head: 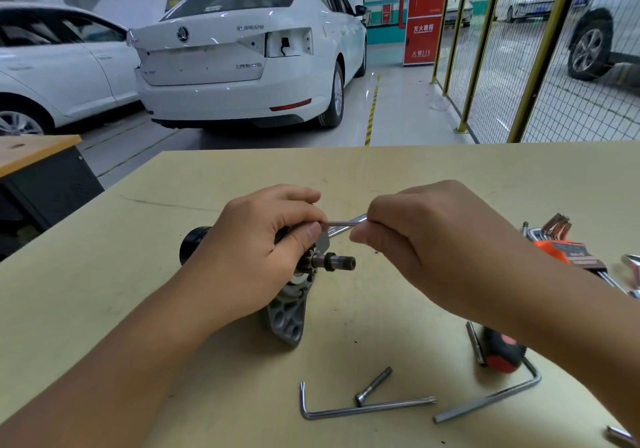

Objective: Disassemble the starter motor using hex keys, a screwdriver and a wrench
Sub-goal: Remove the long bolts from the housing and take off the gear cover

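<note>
**Starter motor gripped, thin key pinched at its top**

The starter motor (294,274) lies at the middle of the table (415,177), its black round body pointing to 9 o'clock, its splined shaft sticking out toward 3 o'clock and its grey mounting bracket reaching down toward 6 o'clock. The left hand (256,250) is wrapped over the motor's body, fingers curled round it. The right hand (426,239), at 3 o'clock of the motor, pinches a thin hex key (341,224) whose free end reaches across to the left hand's thumb at the top of the motor. Whether the key's tip sits in a screw cannot be told.

At 5 o'clock of the motor, near the table's front edge, lie a loose bolt (373,387) and, touching its head, 1 long L-shaped key (363,407). A 2nd L-shaped key (491,399) lies farther toward 4 o'clock, beside a screwdriver (502,350) with a black and red handle. At 3 o'clock, past the right wrist, an orange holder of keys (561,243) rests on the table.
</note>
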`<state>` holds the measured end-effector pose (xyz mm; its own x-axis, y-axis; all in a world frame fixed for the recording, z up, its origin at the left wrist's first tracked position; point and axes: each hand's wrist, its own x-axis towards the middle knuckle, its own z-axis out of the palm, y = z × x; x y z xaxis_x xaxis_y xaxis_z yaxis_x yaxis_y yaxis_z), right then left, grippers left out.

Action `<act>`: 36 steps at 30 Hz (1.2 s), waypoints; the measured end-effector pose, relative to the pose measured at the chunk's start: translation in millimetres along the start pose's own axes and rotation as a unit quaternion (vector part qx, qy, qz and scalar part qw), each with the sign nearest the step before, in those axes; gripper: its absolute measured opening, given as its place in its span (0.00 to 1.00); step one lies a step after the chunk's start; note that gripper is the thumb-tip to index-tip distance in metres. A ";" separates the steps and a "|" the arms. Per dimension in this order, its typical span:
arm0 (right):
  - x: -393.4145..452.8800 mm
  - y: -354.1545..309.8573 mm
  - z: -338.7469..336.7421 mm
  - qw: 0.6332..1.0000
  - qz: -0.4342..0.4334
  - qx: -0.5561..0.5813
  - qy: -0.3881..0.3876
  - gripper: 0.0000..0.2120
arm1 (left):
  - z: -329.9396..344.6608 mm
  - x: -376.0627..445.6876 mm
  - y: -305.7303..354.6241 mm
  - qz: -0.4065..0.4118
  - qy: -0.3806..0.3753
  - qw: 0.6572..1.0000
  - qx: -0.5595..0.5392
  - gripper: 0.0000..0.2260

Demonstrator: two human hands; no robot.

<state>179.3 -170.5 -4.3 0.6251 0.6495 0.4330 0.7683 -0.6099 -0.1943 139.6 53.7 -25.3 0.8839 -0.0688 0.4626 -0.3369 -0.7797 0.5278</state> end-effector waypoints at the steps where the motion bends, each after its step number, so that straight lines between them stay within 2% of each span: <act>1: -0.3 0.2 0.3 1.000 -0.016 -0.003 0.005 0.22 | 0.0 0.0 0.2 -0.004 0.003 1.000 0.001 0.07; 3: 0.5 -0.4 0.4 0.999 0.012 0.047 0.019 0.26 | 1.1 0.2 0.5 -0.023 0.018 1.000 -0.002 0.07; 4: 1.9 -1.3 -1.4 0.994 0.063 0.093 0.016 0.30 | 1.6 0.9 1.1 -0.037 0.023 0.999 -0.011 0.07; 6: 4.2 -2.0 -9.0 0.964 0.184 0.187 -0.048 0.38 | 2.0 2.8 3.3 -0.068 0.032 0.997 -0.036 0.08; 8: 4.2 2.6 -13.3 0.923 0.251 0.272 -0.103 0.37 | 2.5 3.6 4.4 -0.082 0.039 0.995 -0.047 0.08; 11: 5.8 2.7 -13.2 0.883 0.291 0.353 -0.102 0.34 | 2.0 2.8 5.6 -0.085 0.050 0.994 -0.043 0.08; 17: 7.3 4.8 -12.5 0.854 0.273 0.431 -0.104 0.18 | 2.0 1.6 6.0 -0.078 0.052 0.995 -0.032 0.09; 18: 7.0 5.4 -11.3 0.866 0.258 0.418 -0.096 0.16 | 2.2 1.3 6.2 -0.076 0.052 0.995 -0.028 0.09; 19: 6.7 5.3 -9.4 0.893 0.232 0.377 -0.081 0.15 | 2.3 1.1 6.4 -0.075 0.053 0.996 -0.024 0.08; 21: 4.7 3.7 -4.1 0.962 0.149 0.230 -0.023 0.13 | 2.4 1.4 6.9 -0.073 0.055 0.996 -0.017 0.08; 22: 2.9 2.5 -2.3 0.982 0.107 0.158 0.008 0.13 | 2.2 1.7 7.6 -0.073 0.055 0.996 -0.016 0.09; 24: -0.1 0.4 -2.0 0.992 0.054 0.103 0.045 0.15 | 1.6 1.6 8.7 -0.071 0.053 0.996 -0.014 0.11; 25: -0.8 0.0 -2.2 0.992 0.047 0.109 0.046 0.17 | 1.5 1.5 8.9 -0.069 0.052 0.996 -0.014 0.11; 27: 1.7 -0.6 -4.4 0.978 0.090 0.188 0.012 0.28 | 1.7 1.5 9.1 -0.068 0.055 0.996 -0.015 0.09; 29: 3.9 -1.4 -8.4 0.929 0.182 0.320 -0.044 0.35 | 2.3 1.5 9.4 -0.067 0.059 0.996 -0.015 0.08; 31: 4.1 -0.6 -10.8 0.886 0.231 0.397 -0.072 0.33 | 2.8 1.8 9.3 -0.067 0.061 0.996 -0.014 0.08; 34: 4.7 2.0 -12.3 0.889 0.186 0.409 -0.090 0.28 | 2.5 1.6 8.0 -0.070 0.057 0.996 -0.011 0.08; 36: 5.0 3.5 -15.8 0.899 0.141 0.400 -0.106 0.21 | 2.6 1.3 7.4 -0.073 0.059 0.996 -0.011 0.08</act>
<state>182.9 -176.6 11.1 0.7577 0.6438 0.1065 0.3754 -0.2965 -0.8782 139.1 46.2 -22.7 0.8804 0.1183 0.4592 -0.2155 -0.7627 0.6098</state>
